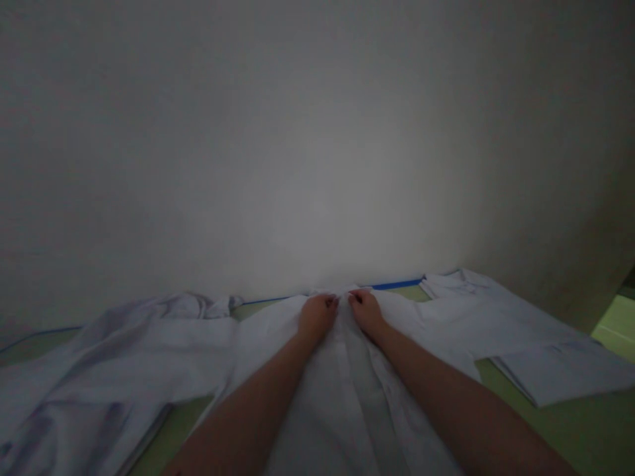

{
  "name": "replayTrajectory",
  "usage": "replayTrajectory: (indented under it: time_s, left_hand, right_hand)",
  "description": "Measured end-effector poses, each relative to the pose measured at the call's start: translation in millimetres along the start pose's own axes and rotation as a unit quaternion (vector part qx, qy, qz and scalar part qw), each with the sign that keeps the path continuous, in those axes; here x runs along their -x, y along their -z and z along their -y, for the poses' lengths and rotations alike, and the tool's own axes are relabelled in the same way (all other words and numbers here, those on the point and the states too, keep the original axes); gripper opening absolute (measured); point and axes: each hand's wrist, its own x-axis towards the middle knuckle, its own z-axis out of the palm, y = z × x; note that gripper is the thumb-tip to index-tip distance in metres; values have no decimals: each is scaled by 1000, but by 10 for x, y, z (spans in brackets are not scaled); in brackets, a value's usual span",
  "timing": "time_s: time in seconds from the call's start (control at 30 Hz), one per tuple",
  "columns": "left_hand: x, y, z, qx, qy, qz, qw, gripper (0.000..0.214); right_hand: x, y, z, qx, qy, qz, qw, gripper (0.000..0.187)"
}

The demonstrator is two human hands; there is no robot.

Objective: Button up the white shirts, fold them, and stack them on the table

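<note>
A white shirt point(322, 410) lies spread out in front of me, its front edges parted and its sleeves stretched to both sides. Near the collar, my left hand point(317, 315) pinches the left front edge. Opposite it, my right hand point(366, 311) is closed on the right front edge, a small gap between the two. Through the opening below my hands the shirt's inside shows. The small details at my fingertips are too dim and blurred to make out.
A plain pale wall point(317, 145) rises right behind the green surface point(506, 383), with a blue strip point(397, 285) along its foot. More white garments lie at the left point(84, 410) and a folded white garment point(570, 370) at the right.
</note>
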Motion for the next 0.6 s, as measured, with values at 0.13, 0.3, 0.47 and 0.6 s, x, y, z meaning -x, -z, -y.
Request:
replayTrajectory:
  time_s: [0.13,0.3,0.47,0.6]
  left_hand:
    - [8,18,32,60,-8,-16,998,32]
    - [2,-7,61,111,6,-43,993,29]
    - [17,-17,79,135,-1,-48,990,27]
    - [22,-12,91,136,-6,-42,990,27]
  right_hand:
    - [3,-1,18,-15,10,5,1000,24]
    - [30,1,44,-29,25,9,999,23]
    - [52,-18,63,-40,40,13,998,21]
    - [62,-44,67,-41,48,26,998,20]
